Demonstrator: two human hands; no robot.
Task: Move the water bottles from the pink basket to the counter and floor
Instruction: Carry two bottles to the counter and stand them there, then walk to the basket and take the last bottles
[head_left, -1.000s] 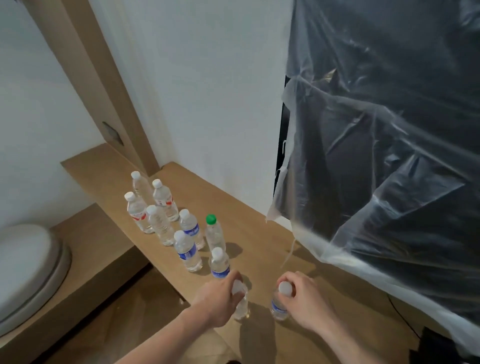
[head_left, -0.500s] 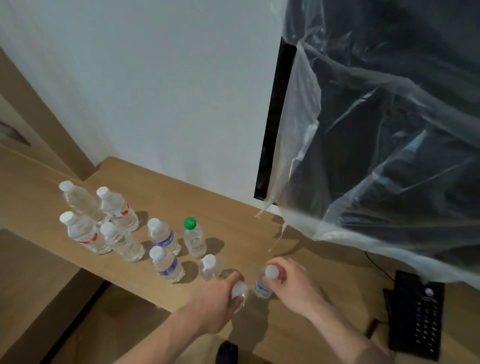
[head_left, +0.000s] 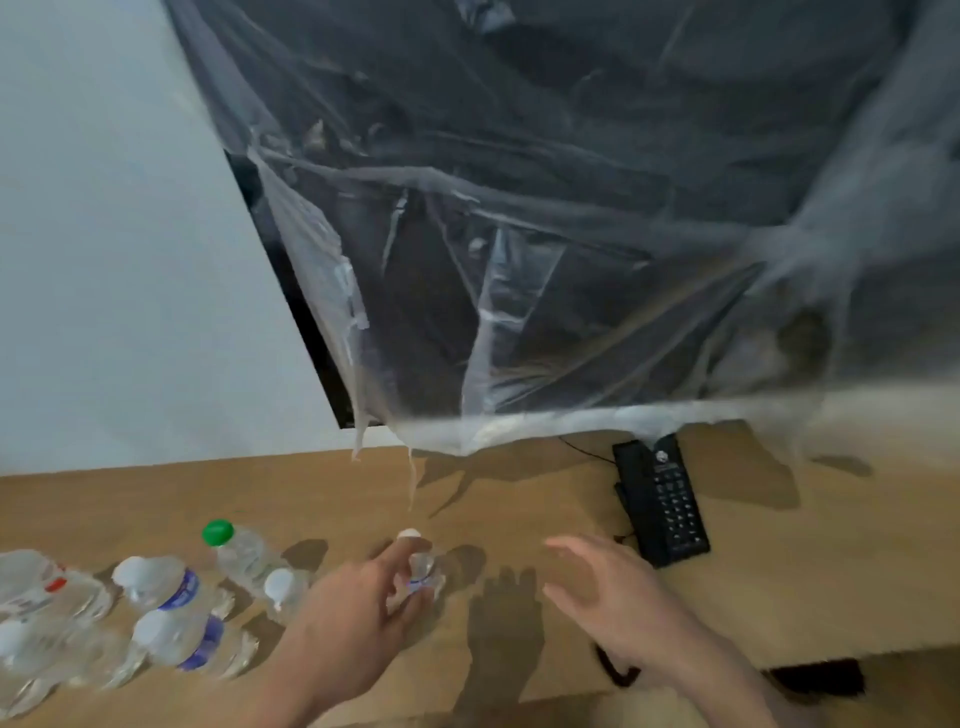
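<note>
Several clear water bottles stand in a cluster (head_left: 156, 613) on the left of the wooden counter (head_left: 291, 488); one has a green cap (head_left: 217, 532). Another white-capped bottle with a blue label (head_left: 422, 564) stands apart to their right. My left hand (head_left: 353, 618) is right in front of it, with thumb and fingers spread loosely beside it. My right hand (head_left: 608, 597) hovers further right, fingers apart and holding nothing. The image is blurred. The pink basket is out of view.
A black desk phone (head_left: 660, 499) with its cord lies on the counter behind my right hand. A dark screen wrapped in clear plastic sheet (head_left: 571, 234) hangs on the white wall above the counter. The counter's front edge runs just under my wrists.
Both hands held bottles down on the counter before; now the right hand has let go and moved right, and the left hand's fingers have opened. The view has swung to the right.
</note>
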